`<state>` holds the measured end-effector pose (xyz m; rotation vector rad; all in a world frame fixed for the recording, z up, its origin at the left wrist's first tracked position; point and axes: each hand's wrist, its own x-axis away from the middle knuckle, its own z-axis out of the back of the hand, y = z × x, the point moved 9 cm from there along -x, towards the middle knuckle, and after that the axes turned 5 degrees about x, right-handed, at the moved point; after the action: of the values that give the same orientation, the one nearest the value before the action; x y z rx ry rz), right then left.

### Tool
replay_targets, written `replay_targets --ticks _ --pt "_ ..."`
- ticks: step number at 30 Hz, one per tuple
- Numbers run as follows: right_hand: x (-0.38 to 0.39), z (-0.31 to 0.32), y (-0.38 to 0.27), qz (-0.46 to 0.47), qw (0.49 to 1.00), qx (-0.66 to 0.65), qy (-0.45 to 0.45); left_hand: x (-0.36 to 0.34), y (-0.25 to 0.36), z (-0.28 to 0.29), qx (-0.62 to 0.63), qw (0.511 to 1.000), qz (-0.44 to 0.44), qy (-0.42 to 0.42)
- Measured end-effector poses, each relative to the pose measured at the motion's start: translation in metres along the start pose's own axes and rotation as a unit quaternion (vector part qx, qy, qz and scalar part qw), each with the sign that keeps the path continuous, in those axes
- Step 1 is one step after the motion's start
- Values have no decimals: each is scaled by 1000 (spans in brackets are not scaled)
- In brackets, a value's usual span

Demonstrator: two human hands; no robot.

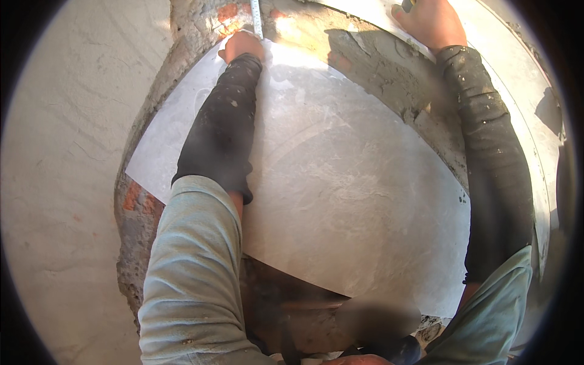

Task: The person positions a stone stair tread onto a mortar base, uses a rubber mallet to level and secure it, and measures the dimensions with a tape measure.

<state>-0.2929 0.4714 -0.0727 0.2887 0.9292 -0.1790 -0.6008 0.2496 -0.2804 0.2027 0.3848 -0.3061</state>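
I am leaning over a large pale grey slab (pixel 359 182), which is lying in the middle of the view, its far corner pointing away from me. My left hand (pixel 243 46) is resting at that far corner, its fingers curling in narrowly; I cannot tell whether they are gripping the slab's edge or only pressing on it. A pale measuring tape (pixel 257 21) is running down from the top of the view and ending at the corner, just beside this hand. My right hand (pixel 433 24) is sitting farther right, near the upper border and well apart from the slab, closing around a small dark object (pixel 406 5) that the edge of the view is partly cutting off.

Between my right hand and the slab, a band of rough grey mortar (pixel 389 76) is stretching along the slab's right edge. Orange-red brick (pixel 227 12) is showing beyond the corner, close to the tape. On the left, a broad beige plastered surface (pixel 67 152) is bordering the rough strip beside the slab. My dark sleeve covers (pixel 219 121) are wrapping both forearms, and the left one is lying across the slab's left part. Near the lower edge, a blurred dark rounded thing (pixel 377 317) is overlapping the slab's near edge.
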Motion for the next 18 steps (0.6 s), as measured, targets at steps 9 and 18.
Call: replay_targets --ticks 9,18 --pt "1 6 0 -14 1000 -18 -7 7 -11 12 149 986 69 11" --pt "-3 6 -11 21 1000 -11 9 18 -25 39 243 958 118 95"
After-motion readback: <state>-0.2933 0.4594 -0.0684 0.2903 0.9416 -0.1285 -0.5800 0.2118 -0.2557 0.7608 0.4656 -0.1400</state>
